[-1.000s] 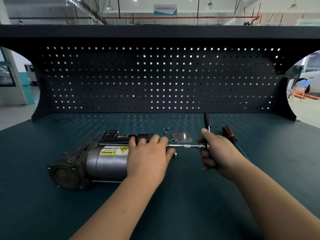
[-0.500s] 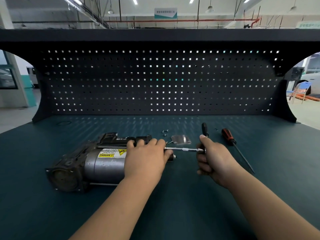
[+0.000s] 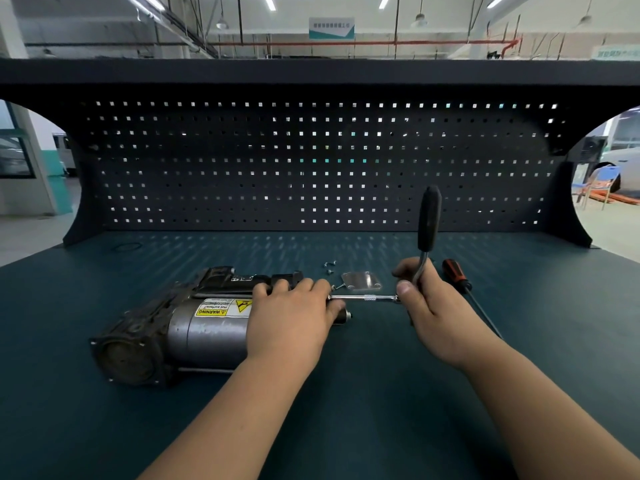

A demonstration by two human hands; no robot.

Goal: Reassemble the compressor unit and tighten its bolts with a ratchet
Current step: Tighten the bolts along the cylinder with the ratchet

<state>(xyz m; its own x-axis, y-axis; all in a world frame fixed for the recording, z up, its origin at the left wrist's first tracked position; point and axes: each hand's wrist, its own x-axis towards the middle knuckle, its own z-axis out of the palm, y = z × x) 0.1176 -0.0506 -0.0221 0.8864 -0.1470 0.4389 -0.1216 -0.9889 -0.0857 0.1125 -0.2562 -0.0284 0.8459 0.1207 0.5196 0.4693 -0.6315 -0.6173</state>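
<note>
The compressor unit, a grey cylinder with a yellow warning label and a dark cast end, lies on its side on the teal bench. My left hand lies over its right end, fingers curled on top. My right hand grips the ratchet near its head; the black handle points up. A thin extension bar runs horizontally from the ratchet head to the compressor's right end, where my left hand hides its tip.
A small metal cover plate and several loose screws lie just behind the bar. A screwdriver with a red-black handle lies to the right of my right hand. A dark pegboard closes the bench's back.
The ratchet handle has swung upward from lying low and pointing away to standing nearly vertical. My left hand stays on the compressor. The view shifted slightly.
</note>
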